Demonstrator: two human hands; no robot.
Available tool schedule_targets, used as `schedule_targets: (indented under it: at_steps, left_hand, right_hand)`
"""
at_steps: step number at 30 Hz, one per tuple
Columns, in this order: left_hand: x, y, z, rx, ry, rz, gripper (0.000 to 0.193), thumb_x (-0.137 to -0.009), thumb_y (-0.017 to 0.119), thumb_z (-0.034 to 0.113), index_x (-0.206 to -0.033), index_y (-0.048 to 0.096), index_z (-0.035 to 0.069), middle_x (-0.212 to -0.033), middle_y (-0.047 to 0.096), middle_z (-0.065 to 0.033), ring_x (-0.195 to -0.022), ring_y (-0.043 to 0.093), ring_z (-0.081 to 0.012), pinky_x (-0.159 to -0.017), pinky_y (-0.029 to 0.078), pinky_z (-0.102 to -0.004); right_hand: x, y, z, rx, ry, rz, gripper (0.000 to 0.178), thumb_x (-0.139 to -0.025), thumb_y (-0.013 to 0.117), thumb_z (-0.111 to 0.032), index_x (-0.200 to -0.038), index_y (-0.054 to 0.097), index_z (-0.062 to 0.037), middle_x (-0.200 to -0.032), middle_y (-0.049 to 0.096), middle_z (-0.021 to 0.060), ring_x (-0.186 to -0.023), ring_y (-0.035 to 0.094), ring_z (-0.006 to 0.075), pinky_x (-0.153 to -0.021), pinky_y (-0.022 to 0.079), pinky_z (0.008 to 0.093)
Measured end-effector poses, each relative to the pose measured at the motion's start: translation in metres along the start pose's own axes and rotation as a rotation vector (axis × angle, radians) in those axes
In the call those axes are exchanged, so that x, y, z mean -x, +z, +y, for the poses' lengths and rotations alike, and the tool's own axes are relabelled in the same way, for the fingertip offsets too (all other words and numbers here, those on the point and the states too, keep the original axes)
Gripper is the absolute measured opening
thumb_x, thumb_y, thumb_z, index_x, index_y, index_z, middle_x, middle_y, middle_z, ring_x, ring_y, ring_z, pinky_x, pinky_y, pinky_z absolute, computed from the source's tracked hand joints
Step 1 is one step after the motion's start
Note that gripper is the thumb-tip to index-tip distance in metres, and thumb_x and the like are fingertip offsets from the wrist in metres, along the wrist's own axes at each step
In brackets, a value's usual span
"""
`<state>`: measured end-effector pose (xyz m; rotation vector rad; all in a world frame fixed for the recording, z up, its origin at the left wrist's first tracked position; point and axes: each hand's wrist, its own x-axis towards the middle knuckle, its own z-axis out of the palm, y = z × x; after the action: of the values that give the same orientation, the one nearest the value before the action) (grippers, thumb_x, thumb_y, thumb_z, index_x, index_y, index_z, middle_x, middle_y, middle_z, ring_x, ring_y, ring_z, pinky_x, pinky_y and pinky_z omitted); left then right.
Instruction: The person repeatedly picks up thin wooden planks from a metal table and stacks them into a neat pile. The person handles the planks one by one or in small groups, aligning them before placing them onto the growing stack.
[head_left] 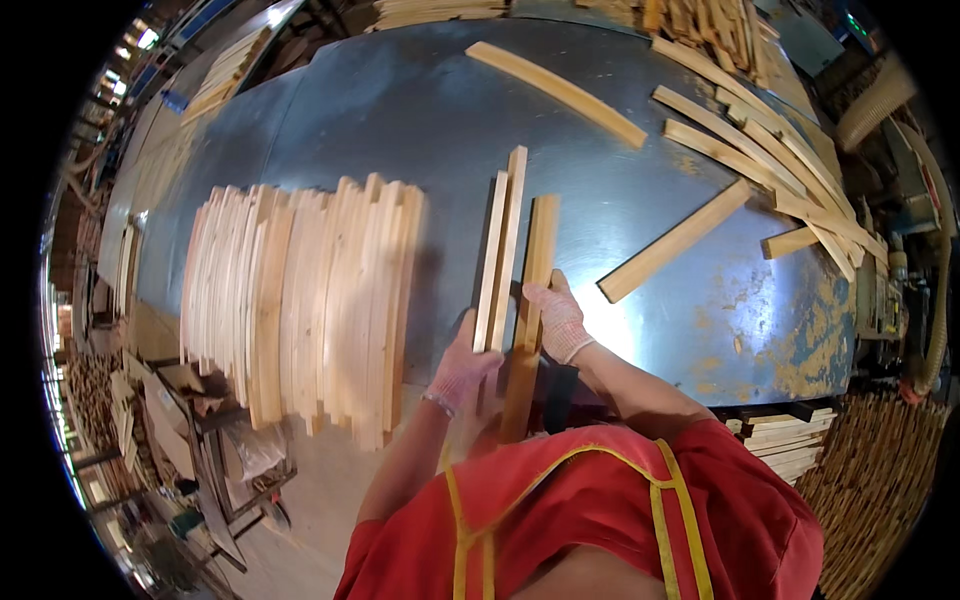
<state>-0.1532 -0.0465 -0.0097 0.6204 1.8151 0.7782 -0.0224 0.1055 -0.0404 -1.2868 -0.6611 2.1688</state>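
Thin work gloves cover both of my hands. My left hand [465,368] is closed around two narrow wooden strips [503,235], held side by side with their far ends uneven. To the right of them, my right hand [558,312] grips one wider wooden strip [541,235], fingers wrapped on its right edge. All three strips point away from me, their near ends close to my red clothing. Left of my left hand lies a broad row of wooden strips [300,300], packed edge to edge with staggered ends.
Everything is over a dark metal table [370,110]. A single strip [560,90] lies at the far middle, another slanted strip [675,240] right of my right hand. A loose pile of strips [780,160] covers the far right. A metal cart [215,450] stands at lower left; stacked wood [870,470] at lower right.
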Motion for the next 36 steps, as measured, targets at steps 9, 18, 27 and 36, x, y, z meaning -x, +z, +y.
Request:
schedule_targets:
  at_steps: [9,18,27,36]
  left_hand:
    - [0.059,-0.022,-0.075,-0.819,0.261,0.720,0.084,-0.080,0.084,0.037,-0.151,0.051,0.008,-0.153,0.052,-0.0185,-0.142,0.048,-0.0410,-0.116,0.039,-0.0568]
    - [0.059,-0.012,-0.057,-0.957,0.366,0.728,0.085,-0.074,0.086,0.026,-0.149,0.053,0.005,-0.150,0.054,-0.0185,-0.143,0.048,-0.0424,-0.116,0.041,-0.0529]
    - [-0.040,0.123,0.079,-0.898,0.578,0.189,0.090,-0.075,0.089,0.035,-0.151,0.051,0.008,-0.150,0.053,-0.0156,-0.142,0.049,-0.0388,-0.115,0.042,-0.0548]
    - [-0.094,0.127,0.090,-0.971,0.434,0.143,0.072,-0.083,0.085,0.026,-0.147,0.058,0.007,-0.128,0.065,-0.0069,-0.113,0.064,-0.0303,-0.101,0.051,-0.0455]
  right_hand:
    - [0.008,0.141,0.043,0.522,0.138,-0.269,0.085,-0.093,0.083,-0.025,-0.163,0.041,-0.0044,-0.159,0.055,0.0244,-0.141,0.056,0.0340,-0.115,0.046,0.0418]
    - [-0.031,-0.073,-0.156,2.147,-1.056,-0.370,0.065,-0.083,0.079,-0.030,-0.145,0.061,-0.0224,-0.123,0.068,0.0064,-0.124,0.061,0.0297,-0.105,0.046,0.0475]
    - [-0.045,-0.146,-0.233,1.796,-0.806,0.145,0.054,-0.081,0.079,-0.030,-0.131,0.067,-0.0133,-0.123,0.066,0.0116,-0.121,0.060,0.0361,-0.105,0.047,0.0528]
    - [-0.142,-0.353,-0.287,-0.387,-0.665,0.759,0.054,-0.095,0.077,-0.009,-0.143,0.053,0.0021,-0.127,0.067,0.0177,-0.111,0.069,0.0348,-0.098,0.059,0.0458]
